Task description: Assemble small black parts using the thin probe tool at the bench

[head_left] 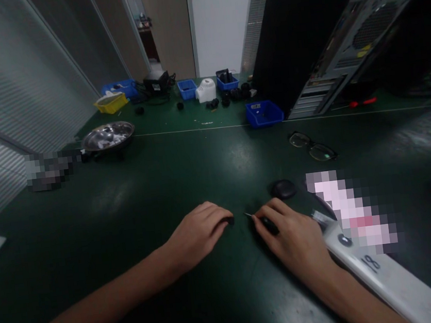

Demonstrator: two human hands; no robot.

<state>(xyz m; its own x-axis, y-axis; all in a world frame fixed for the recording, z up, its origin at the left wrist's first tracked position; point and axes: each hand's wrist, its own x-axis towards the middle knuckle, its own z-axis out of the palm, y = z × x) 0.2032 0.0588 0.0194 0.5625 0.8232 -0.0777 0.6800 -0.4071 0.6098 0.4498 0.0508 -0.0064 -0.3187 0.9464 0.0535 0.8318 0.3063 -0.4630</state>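
Head view. Working over a green tabletop [186, 178]; reading directions from the gap between the hands and counting twelve o'clock as straight ahead. At nine o'clock, with the left hand [202, 233], pinching a small dark piece [230, 220] in a narrow grip between thumb and fingers, hiding most of it and leaving its kind impossible to tell. Between three and four o'clock, with the right hand [291, 228], gripping a slim tool [270, 225] closely by its dark handle, pointing its thin metal tip [248, 214] toward ten o'clock, near the piece but not touching it.

Judging by this pose, probably lining up tip and piece, not yet joining them. For the next move, probably calling for a steady pinch at nine o'clock and for a careful turn of the tip, without slipping onto the fingertips.

Around the hands, showing a rounded black object [283, 189] near the right hand at two o'clock, eyeglasses [312, 146] farther out that way, and a blue bin [267, 119] near one o'clock. Toward four o'clock, showing a white case [392, 276] beside the right forearm; toward ten, well apart, a metal bowl [128, 129].
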